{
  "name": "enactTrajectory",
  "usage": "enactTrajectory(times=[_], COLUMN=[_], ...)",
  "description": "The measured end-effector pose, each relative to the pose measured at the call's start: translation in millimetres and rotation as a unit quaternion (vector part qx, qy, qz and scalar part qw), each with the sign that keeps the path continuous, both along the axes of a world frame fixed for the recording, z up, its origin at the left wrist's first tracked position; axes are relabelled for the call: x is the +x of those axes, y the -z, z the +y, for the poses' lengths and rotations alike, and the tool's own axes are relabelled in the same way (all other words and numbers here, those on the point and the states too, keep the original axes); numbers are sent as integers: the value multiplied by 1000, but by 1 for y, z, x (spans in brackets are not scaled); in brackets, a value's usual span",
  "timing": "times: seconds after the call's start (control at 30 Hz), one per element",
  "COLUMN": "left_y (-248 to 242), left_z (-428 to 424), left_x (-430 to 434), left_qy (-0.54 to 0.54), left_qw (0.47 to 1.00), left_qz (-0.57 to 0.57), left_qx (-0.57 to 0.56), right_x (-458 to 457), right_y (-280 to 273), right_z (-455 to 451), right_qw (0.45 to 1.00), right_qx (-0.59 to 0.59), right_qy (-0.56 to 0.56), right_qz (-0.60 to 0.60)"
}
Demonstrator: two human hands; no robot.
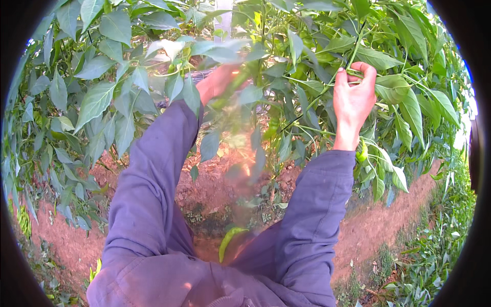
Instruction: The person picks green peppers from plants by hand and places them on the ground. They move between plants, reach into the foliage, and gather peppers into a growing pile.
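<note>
My right hand (pixel 355 101) is raised among the pepper plants, thumb and forefinger pinching a green pepper stem (pixel 358 44) that runs beside a dark string. Below that wrist hangs a small green pepper (pixel 361 152) among leaves. My left hand (pixel 219 82) reaches into the foliage at the upper middle. Leaves and blur cover its fingers, so its grip does not show. Close by it, a long green shape in the blur may be a pepper. One loose green chili pepper (pixel 229 242) lies low between my legs.
Dense pepper foliage (pixel 111 92) spreads across the front and both sides. A pale post (pixel 223 21) stands behind it. Green peppers lie in a heap (pixel 23 222) at the far left, and more peppers (pixel 95 270) show beside my left sleeve. Reddish soil (pixel 376 226) slopes below the plants.
</note>
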State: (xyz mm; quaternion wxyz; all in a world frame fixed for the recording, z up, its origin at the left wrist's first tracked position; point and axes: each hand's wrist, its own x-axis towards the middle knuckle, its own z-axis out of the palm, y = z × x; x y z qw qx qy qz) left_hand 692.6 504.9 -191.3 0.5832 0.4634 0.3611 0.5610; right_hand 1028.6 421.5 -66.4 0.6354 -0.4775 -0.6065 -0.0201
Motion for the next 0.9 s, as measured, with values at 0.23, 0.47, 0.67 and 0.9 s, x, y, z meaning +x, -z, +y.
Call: enactTrajectory(times=[0.23,0.47,0.67,0.9], left_y=[-17,-28,-54,-108], left_z=[-2,0,-8,-56], left_x=[-3,-21,-22,-3], left_qy=[-26,37,-5,-57], left_qw=[999,997,997,854], left_qz=[18,-53,63,495], left_qx=[14,33,-45,149], right_x=[-2,-4,-10,-12], right_y=[-3,-7,-8,-15], right_z=[-6,-11,-17,-25], right_qw=[1000,1000,1000,999], right_qx=[-2,-1,-2,-31], right_qy=[-24,-30,-25,-14], right_qz=[8,0,-17,-40])
